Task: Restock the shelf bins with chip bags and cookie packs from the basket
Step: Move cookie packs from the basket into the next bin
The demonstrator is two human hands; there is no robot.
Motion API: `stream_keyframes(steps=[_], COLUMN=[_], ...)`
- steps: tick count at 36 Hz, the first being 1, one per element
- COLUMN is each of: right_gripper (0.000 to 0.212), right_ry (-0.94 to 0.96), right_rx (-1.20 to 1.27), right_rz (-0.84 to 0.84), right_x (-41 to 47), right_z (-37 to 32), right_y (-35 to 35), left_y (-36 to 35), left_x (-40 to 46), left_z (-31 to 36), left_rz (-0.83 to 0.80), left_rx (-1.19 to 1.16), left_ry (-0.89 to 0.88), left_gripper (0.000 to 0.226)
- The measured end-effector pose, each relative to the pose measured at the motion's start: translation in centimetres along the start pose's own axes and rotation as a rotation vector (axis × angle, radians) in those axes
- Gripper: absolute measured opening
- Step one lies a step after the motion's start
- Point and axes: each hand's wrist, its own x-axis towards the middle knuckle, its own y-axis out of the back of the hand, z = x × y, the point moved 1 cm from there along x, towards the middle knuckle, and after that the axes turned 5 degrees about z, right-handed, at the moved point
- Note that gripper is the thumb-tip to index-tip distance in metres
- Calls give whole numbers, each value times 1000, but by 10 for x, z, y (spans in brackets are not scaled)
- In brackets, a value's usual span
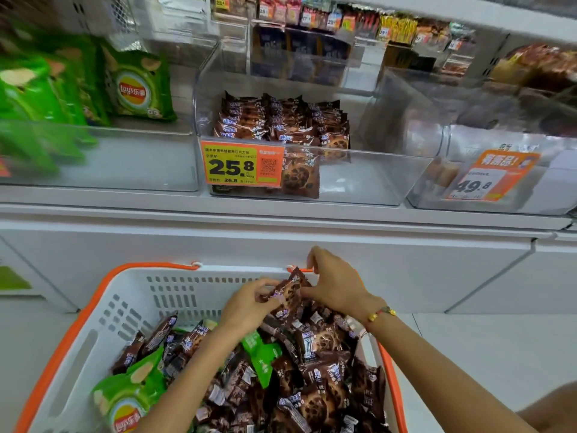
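Observation:
A white basket [131,307] with orange rim stands in front of me, full of brown cookie packs [315,385] and a few green chip bags [125,398]. Both hands are over its far right corner. My left hand [249,304] and my right hand [334,282] together hold a small bunch of cookie packs [290,292], fingers curled round them from either side. Above, a clear shelf bin [359,176] holds several rows of the same cookie packs [281,123]. The clear bin to its left [131,164] holds green chip bags [137,85].
An orange price tag [242,164] reading 25.8 hangs on the cookie bin's front. Another clear bin [499,170] with a 49.8 tag sits at right. A higher shelf [343,23] carries more snack packs. White cabinet fronts [281,251] run below the shelf.

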Motion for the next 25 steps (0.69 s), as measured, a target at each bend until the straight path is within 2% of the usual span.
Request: stream_keyframes(steps=[5,8,10,17,20,23,25], right_gripper=[60,45,38,24,23,19,17], right_ry=[61,99,106,300,335,302,283], right_rx=[213,395,502,511,444,406,396], right_rz=[-160,-282,-283,-143,-78,-61,-38], right_x=[15,21,23,29,36,46,54], right_z=[-23,-37,-47,-88,-100,-99,-95], right_y=[40,67,86,158,182,204,217], left_y=[49,72,84,121,139,162,175], left_x=[-5,-10,-13,-25,-21,-12,-4], left_z=[36,63,81,138,156,167,171], left_rz=[-64,-58,-22,242,396,648,782], left_rx=[-23,-71,-102,-248,-285,-231,-199], left_ry=[-81,-135,-188,-446,-508,-600,-652], left_gripper=[43,43,42,52,43,20,15])
